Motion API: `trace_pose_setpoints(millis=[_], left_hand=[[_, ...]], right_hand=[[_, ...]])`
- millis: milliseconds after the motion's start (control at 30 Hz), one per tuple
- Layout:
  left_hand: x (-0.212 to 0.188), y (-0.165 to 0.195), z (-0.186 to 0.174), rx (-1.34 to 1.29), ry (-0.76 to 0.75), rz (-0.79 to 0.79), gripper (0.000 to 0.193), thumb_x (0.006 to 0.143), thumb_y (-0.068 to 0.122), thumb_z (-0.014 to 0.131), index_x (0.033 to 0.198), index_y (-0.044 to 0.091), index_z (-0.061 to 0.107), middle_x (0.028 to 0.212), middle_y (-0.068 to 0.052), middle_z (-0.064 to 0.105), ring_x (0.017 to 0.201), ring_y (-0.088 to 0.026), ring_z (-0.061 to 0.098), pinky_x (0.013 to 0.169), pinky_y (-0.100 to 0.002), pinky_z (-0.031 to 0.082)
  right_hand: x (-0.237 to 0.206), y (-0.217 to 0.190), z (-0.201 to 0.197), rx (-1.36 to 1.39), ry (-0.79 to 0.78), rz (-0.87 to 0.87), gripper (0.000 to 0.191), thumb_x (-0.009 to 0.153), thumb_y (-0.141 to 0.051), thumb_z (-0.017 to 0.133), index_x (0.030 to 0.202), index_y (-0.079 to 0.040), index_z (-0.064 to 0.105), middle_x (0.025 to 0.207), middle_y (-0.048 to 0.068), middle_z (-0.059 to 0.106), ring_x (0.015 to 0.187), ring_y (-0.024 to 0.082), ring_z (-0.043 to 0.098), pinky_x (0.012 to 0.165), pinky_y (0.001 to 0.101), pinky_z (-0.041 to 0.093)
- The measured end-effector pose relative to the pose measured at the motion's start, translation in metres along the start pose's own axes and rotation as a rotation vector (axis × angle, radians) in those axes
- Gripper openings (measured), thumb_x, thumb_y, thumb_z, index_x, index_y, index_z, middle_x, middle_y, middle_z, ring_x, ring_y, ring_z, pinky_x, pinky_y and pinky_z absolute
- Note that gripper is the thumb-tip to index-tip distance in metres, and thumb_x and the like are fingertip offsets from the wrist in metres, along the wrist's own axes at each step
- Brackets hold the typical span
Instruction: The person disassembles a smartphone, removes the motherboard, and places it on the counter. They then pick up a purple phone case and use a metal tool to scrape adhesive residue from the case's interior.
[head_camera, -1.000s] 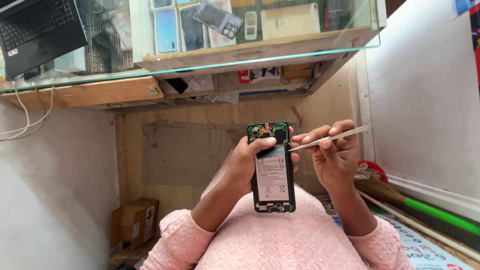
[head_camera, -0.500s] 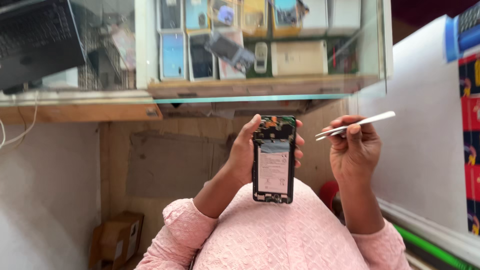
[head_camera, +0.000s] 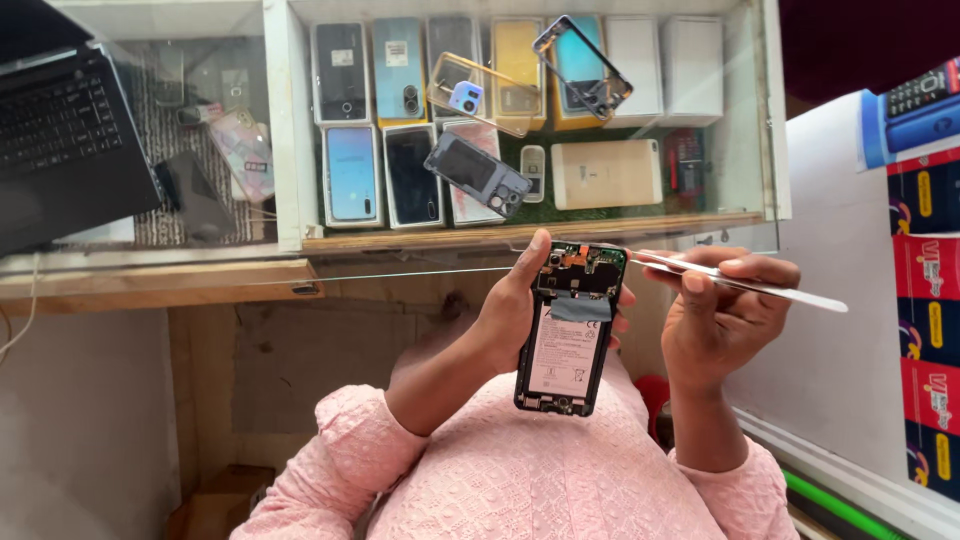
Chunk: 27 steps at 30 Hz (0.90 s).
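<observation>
Glass fronts the big display counter that fills the upper part of the view, and behind its pane rows of phones and white boxes lie flat with their faces or backs up, apparently so they can be looked over from above; a few loose back covers and a bare phone frame rest on top of them at odd angles. A black laptop sits open at the far left, off to the side of the hands. Below the counter's wooden edge, pink sleeves reach up toward the middle. There the left hand is wrapped around an opened phone, thumb on the upper left rim and fingertips curled round the right side, holding it upright with its exposed back facing the camera, so the white battery and green circuit board at the top are easy to get at. The right hand is closed in a pinch on slim metal tweezers, held nearly level with the tip touching or just at the phone's top right corner beside the board; the long handle juts out to the right.
</observation>
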<state>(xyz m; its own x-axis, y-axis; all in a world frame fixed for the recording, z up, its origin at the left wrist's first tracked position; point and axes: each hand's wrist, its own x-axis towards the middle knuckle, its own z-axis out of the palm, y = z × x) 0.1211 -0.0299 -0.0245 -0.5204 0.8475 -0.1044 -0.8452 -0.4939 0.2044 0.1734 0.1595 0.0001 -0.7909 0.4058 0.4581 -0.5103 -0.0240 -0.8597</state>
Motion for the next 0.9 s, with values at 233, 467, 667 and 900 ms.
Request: trace_pose_setpoints(millis=[233,467,667,900], left_hand=[[0.007,0.007,0.004,0.107,0.076,0.18,0.082,0.108,0.067,0.034,0.15,-0.002,0.05,0.123,-0.023,0.068,0.106,-0.034,0.07,0.095,-0.05,0.058],[0.017,-0.001,0.022,0.325,0.157,0.46,0.076,0.109,0.062,0.04,0.147,-0.004,0.051,0.12,-0.024,0.068,0.101,-0.032,0.072,0.088,-0.043,0.062],[0.043,-0.015,0.028,0.346,0.16,0.539,0.076,0.11,0.061,0.037,0.149,-0.003,0.046,0.123,-0.026,0.066,0.105,-0.033,0.071,0.09,-0.044,0.061],[0.073,-0.028,0.027,0.11,0.1,0.42,0.083,0.105,0.07,0.028,0.15,0.003,0.046,0.121,-0.025,0.067,0.106,-0.035,0.071,0.095,-0.047,0.059]], right_hand=[[0.025,0.025,0.008,-0.13,-0.066,-0.036,0.028,0.109,-0.005,0.069,0.118,-0.003,0.042,0.096,0.02,0.067,0.076,0.022,0.073,0.066,0.0249,0.061],[0.05,0.032,0.012,-0.129,-0.156,-0.079,0.029,0.113,-0.001,0.064,0.124,-0.005,0.038,0.097,0.02,0.066,0.084,0.023,0.077,0.069,0.0252,0.064],[0.081,0.024,-0.006,-0.082,-0.222,0.049,0.023,0.106,-0.002,0.062,0.118,-0.002,0.043,0.103,0.012,0.057,0.089,0.026,0.076,0.074,0.0328,0.068],[0.12,0.038,-0.045,0.477,-0.323,0.476,0.024,0.106,0.001,0.063,0.126,0.0,0.049,0.098,0.016,0.07,0.094,0.03,0.077,0.083,0.0385,0.067]])
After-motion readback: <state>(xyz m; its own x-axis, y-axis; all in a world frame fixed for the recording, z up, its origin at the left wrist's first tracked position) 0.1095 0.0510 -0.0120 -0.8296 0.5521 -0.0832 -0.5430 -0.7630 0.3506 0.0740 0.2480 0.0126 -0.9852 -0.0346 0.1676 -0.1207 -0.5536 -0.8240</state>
